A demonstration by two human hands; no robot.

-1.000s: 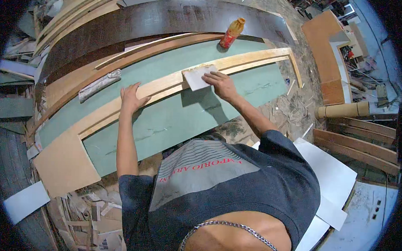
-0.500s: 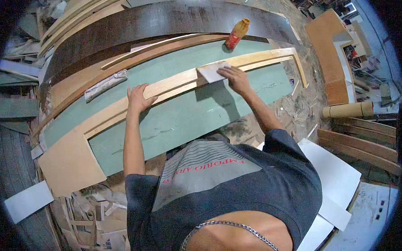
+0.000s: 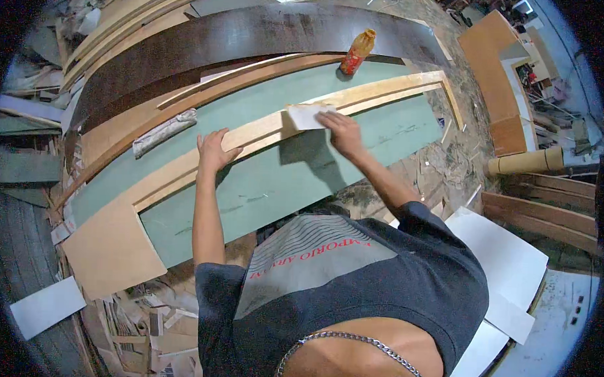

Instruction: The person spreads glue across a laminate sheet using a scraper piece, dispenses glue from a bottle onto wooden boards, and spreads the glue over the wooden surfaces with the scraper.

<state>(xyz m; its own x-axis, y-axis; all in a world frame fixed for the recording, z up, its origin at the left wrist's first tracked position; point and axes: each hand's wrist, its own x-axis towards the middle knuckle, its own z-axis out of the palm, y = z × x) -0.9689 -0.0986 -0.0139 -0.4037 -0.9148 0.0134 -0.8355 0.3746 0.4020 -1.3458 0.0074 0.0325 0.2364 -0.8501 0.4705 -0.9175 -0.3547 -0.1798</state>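
My right hand (image 3: 344, 133) grips a thin white rectangular piece (image 3: 306, 117), its far edge on the pale curved wooden strip (image 3: 378, 91). Farther left, my left hand (image 3: 215, 151) rests on the same strip with its fingers apart and thumb out to the side. The strip lies on a green board (image 3: 248, 201) and joins a wide tan panel (image 3: 113, 250) at the left. A bottle (image 3: 357, 52) with a red label and yellowish contents stands beyond the strip. A rolled pale cloth (image 3: 164, 133) lies beyond my left hand.
A long dark curved panel (image 3: 254, 35) runs across the far side. At the right are an orange-brown panel (image 3: 490, 49), a cardboard tube (image 3: 526, 162) and stacked boards (image 3: 540, 213). White sheets (image 3: 506, 252) lie beside my body. Wood scraps (image 3: 157, 330) cover the floor at lower left.
The white piece in my right hand first moved right along the strip, then back left. My left hand stays on the strip. The whole view has shifted slightly.
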